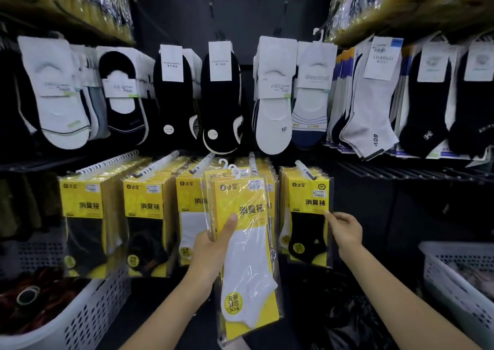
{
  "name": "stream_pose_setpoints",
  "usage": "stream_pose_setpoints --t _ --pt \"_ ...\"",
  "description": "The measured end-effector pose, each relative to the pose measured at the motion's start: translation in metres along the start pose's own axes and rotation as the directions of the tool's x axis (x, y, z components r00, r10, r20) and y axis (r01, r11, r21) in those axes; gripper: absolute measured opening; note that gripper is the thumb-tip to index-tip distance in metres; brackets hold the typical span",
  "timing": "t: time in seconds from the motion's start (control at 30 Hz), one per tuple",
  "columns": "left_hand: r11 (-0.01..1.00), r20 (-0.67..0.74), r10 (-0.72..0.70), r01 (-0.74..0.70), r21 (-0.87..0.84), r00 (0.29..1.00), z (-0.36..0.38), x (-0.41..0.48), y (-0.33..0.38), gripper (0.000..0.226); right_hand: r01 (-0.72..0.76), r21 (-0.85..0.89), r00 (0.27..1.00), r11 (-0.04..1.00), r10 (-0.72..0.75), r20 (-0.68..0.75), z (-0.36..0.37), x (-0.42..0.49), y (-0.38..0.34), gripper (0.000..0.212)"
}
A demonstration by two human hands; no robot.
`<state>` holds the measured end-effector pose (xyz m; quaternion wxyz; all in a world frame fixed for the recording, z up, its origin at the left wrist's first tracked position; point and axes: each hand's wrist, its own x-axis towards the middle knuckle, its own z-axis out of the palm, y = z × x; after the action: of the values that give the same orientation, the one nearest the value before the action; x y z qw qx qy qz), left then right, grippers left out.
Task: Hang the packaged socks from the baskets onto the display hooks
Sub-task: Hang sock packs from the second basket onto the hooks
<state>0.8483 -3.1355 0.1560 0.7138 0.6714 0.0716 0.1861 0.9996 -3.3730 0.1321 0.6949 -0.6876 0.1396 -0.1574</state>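
My left hand (211, 250) grips a small stack of yellow packs of white socks (246, 242), thumb across the front, their white hanger hooks (230, 166) up near the middle display hook (252, 159). My right hand (344, 229) pinches the right edge of the front black-sock pack (307, 216) hanging on the right display hook (304, 169). More yellow packs hang in rows on the lower hooks to the left (83, 216).
Loose socks on cards hang in the upper row (272, 95). A white perforated basket (80, 312) with dark goods stands at lower left, another basket (454, 282) at lower right. Wrapped stock fills the top shelves. A dark bag lies on the floor (344, 323).
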Motion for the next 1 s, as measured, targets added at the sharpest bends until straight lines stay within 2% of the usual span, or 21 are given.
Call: stream_pose_setpoints --t 0.07,0.1,0.17,0.27,0.33,0.4,0.57,0.63,0.73,0.8,0.9,1.0 --pt "1.0 0.003 -0.001 0.001 -0.01 1.0 0.001 -0.003 0.0 0.035 0.019 0.007 0.998 1.0 -0.018 -0.052 -0.002 -0.011 0.005 0.035" --pt "1.0 0.004 -0.002 0.002 -0.017 1.0 0.002 -0.004 -0.001 0.033 0.032 0.021 0.999 0.999 -0.031 -0.023 -0.002 -0.019 0.005 0.033" --pt "0.999 0.012 -0.014 0.014 -0.039 1.0 0.005 -0.006 -0.003 0.029 0.055 0.086 0.986 0.995 -0.068 0.152 0.001 -0.042 0.0 0.03" --pt "0.997 0.047 -0.043 0.046 -0.064 0.998 0.015 -0.009 -0.006 0.043 0.11 0.144 0.893 0.983 -0.162 0.42 0.009 -0.086 -0.017 0.028" --pt "0.996 0.049 -0.049 0.052 -0.067 0.998 0.022 -0.011 -0.009 0.045 0.152 0.154 0.837 0.976 -0.21 0.505 0.012 -0.109 -0.025 0.038" --pt "0.998 0.067 -0.011 0.015 -0.058 0.998 0.026 -0.013 -0.012 0.04 0.15 0.182 0.811 0.972 -0.226 0.539 0.013 -0.122 -0.027 0.041" --pt "0.996 0.088 0.041 -0.034 -0.079 0.995 0.026 -0.014 -0.017 0.042 0.078 0.221 0.813 0.972 -0.19 0.551 0.008 -0.123 -0.023 0.022" --pt "0.998 0.085 0.039 -0.034 -0.061 0.996 0.025 -0.013 -0.018 0.035 0.058 0.215 0.809 0.975 -0.172 0.562 0.006 -0.12 -0.021 0.021" --pt "0.999 0.051 0.045 -0.044 -0.017 0.998 0.022 -0.011 -0.018 0.036 0.061 0.2 0.82 0.978 -0.163 0.548 0.001 -0.11 -0.016 0.021" --pt "0.999 -0.012 0.037 -0.037 0.026 0.999 0.017 -0.008 -0.018 0.036 0.055 0.219 0.858 0.974 -0.158 0.489 -0.006 -0.099 -0.012 0.018" --pt "0.998 -0.112 -0.001 0.009 0.069 0.994 0.006 0.001 -0.018 0.05 0.053 0.245 0.913 0.968 -0.146 0.381 -0.022 -0.076 -0.009 0.02" --pt "0.998 -0.132 -0.03 0.037 0.057 0.991 -0.003 0.008 -0.019 0.045 0.078 0.231 0.941 0.97 -0.148 0.304 -0.032 -0.053 -0.014 0.019"
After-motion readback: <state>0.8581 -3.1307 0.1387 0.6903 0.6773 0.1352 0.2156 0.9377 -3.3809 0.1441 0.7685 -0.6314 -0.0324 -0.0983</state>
